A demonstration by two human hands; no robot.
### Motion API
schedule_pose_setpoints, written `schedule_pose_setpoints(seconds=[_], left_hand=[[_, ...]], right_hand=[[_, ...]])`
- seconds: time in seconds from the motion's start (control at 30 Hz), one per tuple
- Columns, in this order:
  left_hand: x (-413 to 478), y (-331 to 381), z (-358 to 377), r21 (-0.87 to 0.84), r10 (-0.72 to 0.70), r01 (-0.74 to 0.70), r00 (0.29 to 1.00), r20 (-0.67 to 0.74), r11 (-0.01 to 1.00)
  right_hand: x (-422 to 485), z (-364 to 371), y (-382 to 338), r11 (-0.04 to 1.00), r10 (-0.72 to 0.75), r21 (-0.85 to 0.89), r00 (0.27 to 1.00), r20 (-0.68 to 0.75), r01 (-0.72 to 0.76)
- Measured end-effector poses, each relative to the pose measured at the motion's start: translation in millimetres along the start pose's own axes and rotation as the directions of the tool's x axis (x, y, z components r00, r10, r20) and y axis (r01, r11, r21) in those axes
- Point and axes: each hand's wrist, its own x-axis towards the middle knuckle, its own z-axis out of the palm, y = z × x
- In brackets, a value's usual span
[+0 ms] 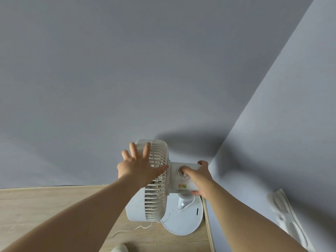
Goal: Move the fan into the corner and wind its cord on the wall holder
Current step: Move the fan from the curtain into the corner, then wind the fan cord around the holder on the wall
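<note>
**Fan at the corner, cord loose on the floor**

Fan [160, 180] stands on the wood floor [54, 206] in the corner, base near the right wall [291, 106]. Risk: top-heavy head could tip if pushed; trailing cord [143, 226] could snag underfoot. Wall holder [287, 215] empty, well apart. Left hand [138, 168] spread wide, flat against the grille. Right hand [201, 177] wraps the motor housing.
</note>
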Motion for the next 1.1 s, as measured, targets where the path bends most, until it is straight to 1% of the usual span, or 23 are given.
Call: schedule_pose_setpoints(seconds=[0.03,0.13,0.2,0.23,0.3,0.37,0.4,0.43,0.47,0.53,0.6,0.63,0.7,0.77,0.8,0.87,0.9,0.97,1.03,1.1], left_hand=[[0,0,2,0.015,0.024,-0.023,1.0,-0.011,1.0],[-1,1,6,-0.022,0.072,-0.073,0.996,-0.047,0.997],[-3,3,7,0.04,0.144,-0.142,0.986,-0.082,0.989],[-4,5,8,0.103,0.205,-0.195,0.973,-0.105,0.975],[-6,16,12,0.212,0.347,-0.306,0.918,-0.194,0.928],[-8,31,15,0.224,0.446,-0.398,0.864,-0.232,0.889],[-9,42,17,0.221,0.482,-0.442,0.857,-0.18,0.869],[-9,51,25,0.219,0.532,-0.496,0.831,-0.161,0.84],[-9,61,31,0.187,0.548,-0.523,0.826,-0.13,0.832],[-6,75,47,0.108,0.55,-0.542,0.833,-0.063,0.833],[-2,82,63,0.007,0.527,-0.527,0.85,0.004,0.85],[0,82,67,-0.006,0.528,-0.528,0.849,-0.002,0.849],[6,82,70,-0.006,0.534,-0.535,0.844,-0.044,0.845],[14,86,70,-0.058,0.521,-0.526,0.85,-0.078,0.849],[19,89,70,-0.074,0.507,-0.515,0.856,-0.098,0.854],[25,93,73,-0.075,0.472,-0.49,0.864,-0.177,0.869],[27,93,76,-0.082,0.448,-0.475,0.865,-0.226,0.876],[32,92,83,-0.068,0.423,-0.456,0.864,-0.273,0.887],[34,91,85,-0.055,0.416,-0.449,0.862,-0.291,0.892],[40,90,85,-0.067,0.403,-0.446,0.854,-0.328,0.892]], right_hand=[[0,-1,1,1.0,0.003,-0.005,1.0,-0.004,-0.003],[1,-3,5,1.0,-0.013,-0.021,1.0,-0.027,0.012],[1,-6,9,0.998,-0.02,-0.053,0.997,-0.071,0.016],[1,-9,12,0.997,-0.017,-0.083,0.995,-0.1,0.009],[0,-20,18,0.996,0.0,-0.093,0.987,-0.158,-0.015],[-1,-32,23,0.999,0.023,-0.042,0.981,-0.195,-0.031],[0,-40,27,1.0,0.025,-0.009,0.979,-0.204,-0.028],[3,-45,31,0.999,0.032,0.011,0.977,-0.21,-0.03],[5,-50,35,0.999,0.034,0.016,0.974,-0.223,-0.032],[14,-57,45,0.999,0.043,-0.021,0.967,-0.25,-0.05],[26,-58,58,0.991,0.047,-0.112,0.967,-0.249,-0.077],[29,-57,64,0.985,0.036,-0.156,0.97,-0.24,-0.076],[44,-54,79,0.972,0.036,-0.221,0.977,-0.21,-0.083],[63,-49,94,0.961,0.054,-0.257,0.983,-0.175,-0.099],[72,-44,100,0.961,0.064,-0.255,0.986,-0.157,-0.103],[84,-36,105,0.967,0.123,-0.205,0.983,-0.135,-0.149],[88,-32,106,0.963,0.145,-0.213,0.983,-0.113,-0.166],[99,-27,110,0.943,0.152,-0.287,0.986,-0.071,-0.166],[108,-20,113,0.925,0.161,-0.344,0.987,-0.029,-0.161],[120,-11,120,0.893,0.191,-0.421,0.981,0.028,-0.161]])
